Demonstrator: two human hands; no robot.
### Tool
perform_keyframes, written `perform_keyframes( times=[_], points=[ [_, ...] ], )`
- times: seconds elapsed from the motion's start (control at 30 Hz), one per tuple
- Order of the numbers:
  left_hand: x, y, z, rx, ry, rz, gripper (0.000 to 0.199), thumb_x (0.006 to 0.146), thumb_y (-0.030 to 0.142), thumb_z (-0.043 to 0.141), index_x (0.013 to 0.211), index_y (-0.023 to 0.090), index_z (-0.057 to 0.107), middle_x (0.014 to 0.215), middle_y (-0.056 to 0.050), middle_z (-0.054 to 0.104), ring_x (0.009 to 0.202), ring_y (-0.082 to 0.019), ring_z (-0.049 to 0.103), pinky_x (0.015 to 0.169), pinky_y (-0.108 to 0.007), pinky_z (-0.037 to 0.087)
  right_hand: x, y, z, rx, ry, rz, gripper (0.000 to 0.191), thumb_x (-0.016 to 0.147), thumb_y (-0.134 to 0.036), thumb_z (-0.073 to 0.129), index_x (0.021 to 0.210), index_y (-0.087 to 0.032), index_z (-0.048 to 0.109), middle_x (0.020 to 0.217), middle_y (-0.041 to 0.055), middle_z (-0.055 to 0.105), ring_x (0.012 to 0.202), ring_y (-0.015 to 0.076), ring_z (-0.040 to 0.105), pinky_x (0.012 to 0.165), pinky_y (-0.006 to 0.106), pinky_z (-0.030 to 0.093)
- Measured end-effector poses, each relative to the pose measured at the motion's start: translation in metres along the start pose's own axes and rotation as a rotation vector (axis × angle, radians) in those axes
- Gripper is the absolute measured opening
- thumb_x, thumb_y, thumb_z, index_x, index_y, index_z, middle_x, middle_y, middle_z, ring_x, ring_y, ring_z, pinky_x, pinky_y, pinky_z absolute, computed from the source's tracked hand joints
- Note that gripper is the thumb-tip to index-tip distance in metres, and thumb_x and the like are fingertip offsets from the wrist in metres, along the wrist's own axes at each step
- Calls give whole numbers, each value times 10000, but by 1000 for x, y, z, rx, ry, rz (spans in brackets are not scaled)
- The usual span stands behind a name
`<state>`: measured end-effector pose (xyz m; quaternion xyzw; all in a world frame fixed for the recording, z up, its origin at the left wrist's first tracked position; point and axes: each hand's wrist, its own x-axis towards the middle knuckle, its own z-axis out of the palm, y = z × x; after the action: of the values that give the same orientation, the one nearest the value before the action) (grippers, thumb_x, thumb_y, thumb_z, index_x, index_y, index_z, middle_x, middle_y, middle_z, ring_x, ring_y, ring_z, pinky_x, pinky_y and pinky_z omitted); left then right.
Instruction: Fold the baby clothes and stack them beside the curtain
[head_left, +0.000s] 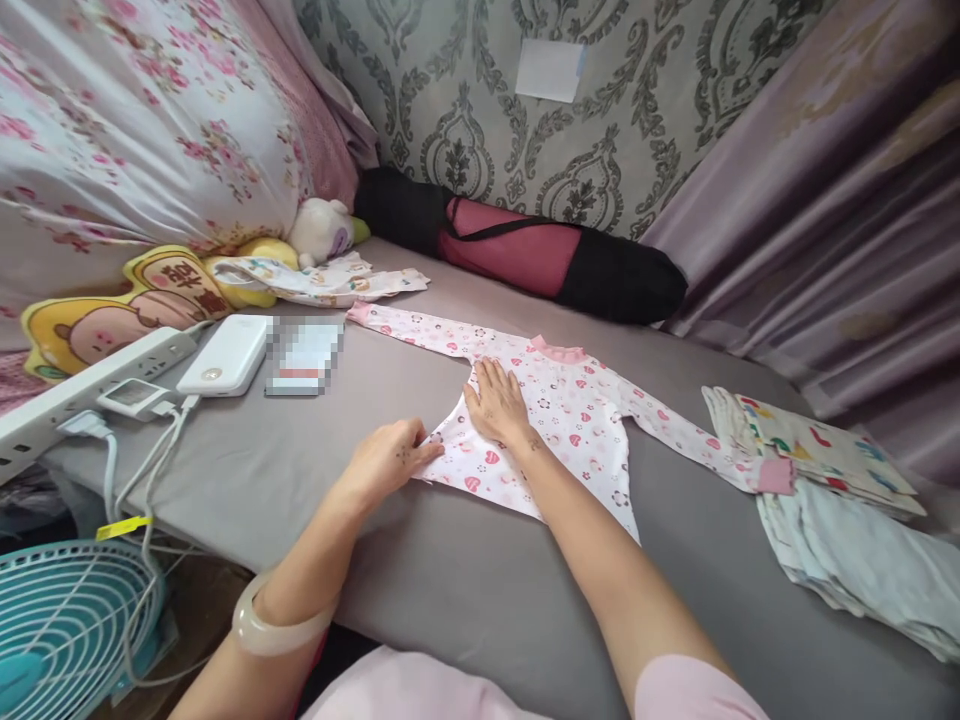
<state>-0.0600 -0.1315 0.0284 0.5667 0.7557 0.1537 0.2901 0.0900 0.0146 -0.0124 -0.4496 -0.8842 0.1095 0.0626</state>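
A child's long-sleeved shirt, white with pink hearts and flowers and pink collar and cuffs, lies spread out on the grey sheet. Its collar points away from me, and both sleeves stretch out to the sides. My left hand pinches the shirt's lower left corner between thumb and fingers, pulling the side edge taut. Flat on the shirt's left side, just below the armpit, rests my right hand with its fingers stretched out. My right forearm covers part of the bottom hem.
Folded clothes are stacked at the right, touching the right cuff. On the left lie a power strip, a white power bank, cables, a patterned garment and plush toys. A black-and-red long bag lies along the wall. A blue fan stands lower left.
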Motion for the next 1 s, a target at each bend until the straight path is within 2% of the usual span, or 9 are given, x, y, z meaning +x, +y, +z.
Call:
perform_keyframes(
  times=[0.17,0.3,0.37,0.5,0.57,0.63,0.73,1.0],
  points=[
    [4,-1,-4,39,-41,-27,430,772,638,496,736,216,573,667,-14,599,629,-181,518,548,-271,298,-2,1,-3,111,39,-39,630,995,-469,260,1512,-111,311,1597,103,261,1483,223,158,1207,420,60],
    [7,-6,-5,-17,-67,-6,507,718,709,509,716,205,568,608,8,560,601,-168,503,544,-261,312,-14,16,-20,242,-22,-71,642,978,-515,304,1510,-155,330,1597,90,267,1477,201,198,1200,375,153],
    [7,-7,-6,-52,-73,5,538,699,734,517,732,200,574,601,13,554,589,-160,492,544,-257,323,-28,34,-33,239,-62,-69,664,969,-538,316,1527,-180,298,1615,81,210,1487,211,162,1201,385,162],
    [3,-6,-7,-51,-59,32,570,684,751,535,768,191,599,587,16,537,581,-155,475,529,-251,312,-65,83,-54,82,-81,50,648,973,-504,320,1536,-186,282,1632,74,121,1501,258,57,1212,465,45],
    [2,-5,-8,-28,-51,31,578,688,754,534,788,190,612,591,12,540,593,-161,486,527,-252,310,-85,104,-57,36,-100,103,649,980,-500,294,1539,-170,276,1632,83,108,1500,262,53,1212,464,38],
    [2,-5,-8,-5,-48,18,583,699,755,528,813,191,626,614,3,561,612,-169,505,534,-255,319,-106,115,-57,20,-111,96,661,985,-516,270,1546,-167,256,1632,86,103,1500,263,57,1212,458,34],
    [2,-8,-8,21,-45,11,591,716,758,515,844,195,640,644,-10,589,629,-177,525,536,-260,327,-138,113,-54,27,-121,16,670,987,-538,265,1557,-187,224,1634,72,80,1500,259,40,1214,457,8],
    [-3,-5,-6,58,-48,-31,585,744,766,472,862,213,618,671,-10,604,652,-192,552,555,-268,346,-214,84,-61,134,-213,-130,587,1013,-507,253,1557,-291,210,1628,-18,77,1499,217,53,1233,430,24]
  ],
)
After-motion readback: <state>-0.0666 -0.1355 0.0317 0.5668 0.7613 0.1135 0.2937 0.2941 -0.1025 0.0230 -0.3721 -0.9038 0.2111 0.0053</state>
